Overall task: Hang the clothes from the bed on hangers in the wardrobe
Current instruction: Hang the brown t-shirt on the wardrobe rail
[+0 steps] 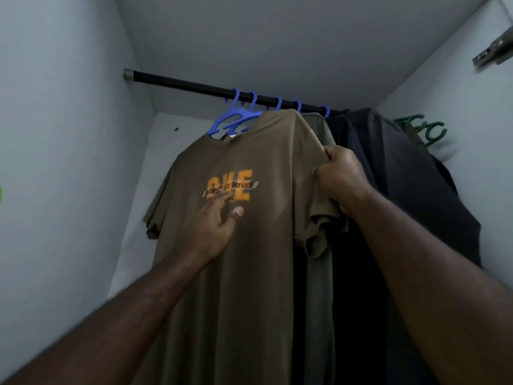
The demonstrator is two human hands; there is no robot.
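Hung from a blue hanger [233, 122] on the wardrobe rail [194, 83], the brown T-shirt [249, 245] is steadied by the left hand [219, 215], fingers spread flat, while its sleeve is pinched by the right hand [340, 176], seemingly to straighten it.

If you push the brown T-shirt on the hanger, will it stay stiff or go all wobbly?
Probably wobbly: the brown T-shirt is soft cloth, bunching where the right hand grips its sleeve. It likely swings too, since it hangs from a blue hanger hooked loosely over the rail.

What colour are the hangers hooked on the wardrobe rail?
Blue hangers, clearest in the head view.
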